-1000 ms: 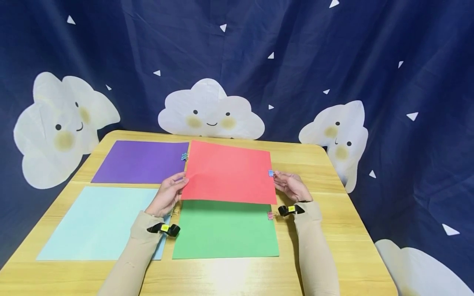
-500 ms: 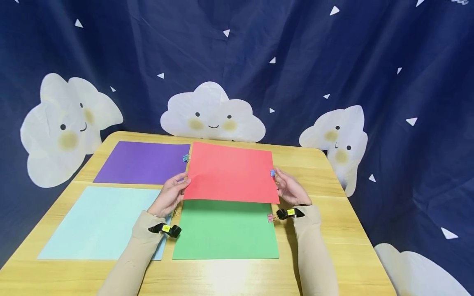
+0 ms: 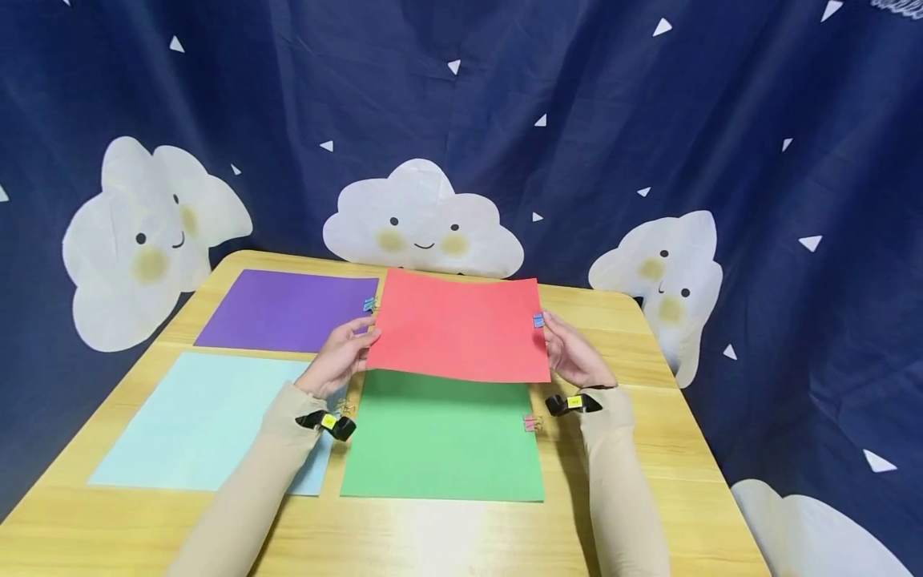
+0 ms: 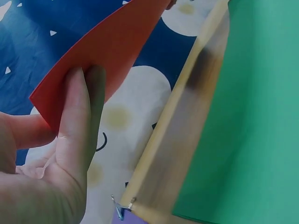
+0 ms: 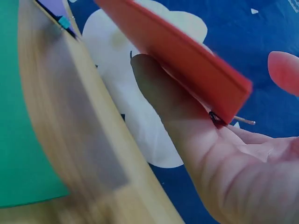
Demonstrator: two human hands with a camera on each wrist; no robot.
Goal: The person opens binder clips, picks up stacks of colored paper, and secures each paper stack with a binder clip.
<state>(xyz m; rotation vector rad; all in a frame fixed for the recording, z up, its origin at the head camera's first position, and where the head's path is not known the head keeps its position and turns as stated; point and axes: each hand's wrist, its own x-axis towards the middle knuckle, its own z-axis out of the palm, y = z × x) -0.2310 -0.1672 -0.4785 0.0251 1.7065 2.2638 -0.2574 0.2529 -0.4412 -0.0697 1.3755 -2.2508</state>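
Above the table I hold a sheet of red paper (image 3: 461, 324) level, its near edge over the green paper (image 3: 443, 449). My left hand (image 3: 337, 359) pinches its left edge, thumb on top and fingers (image 4: 74, 107) underneath. At the right edge, beside a blue binder clip (image 3: 538, 320), is my right hand (image 3: 577, 353). In the right wrist view a straight finger (image 5: 163, 98) supports the red paper (image 5: 187, 56) from below, while the thumb (image 5: 285, 72) stands apart from it. The green paper lies flat with a pink binder clip (image 3: 532, 422) on its right edge.
Purple paper (image 3: 288, 311) with a teal clip (image 3: 369, 304) lies at the table's back left. Light blue paper (image 3: 195, 421) lies in front of it, partly under my left forearm. A dark blue curtain (image 3: 562, 64) with clouds hangs behind the wooden table (image 3: 663, 449).
Both hands and the red paper have risen slightly and shifted right in the head view, whose camera also turned a little. More of the green paper shows. The other sheets lie as before.
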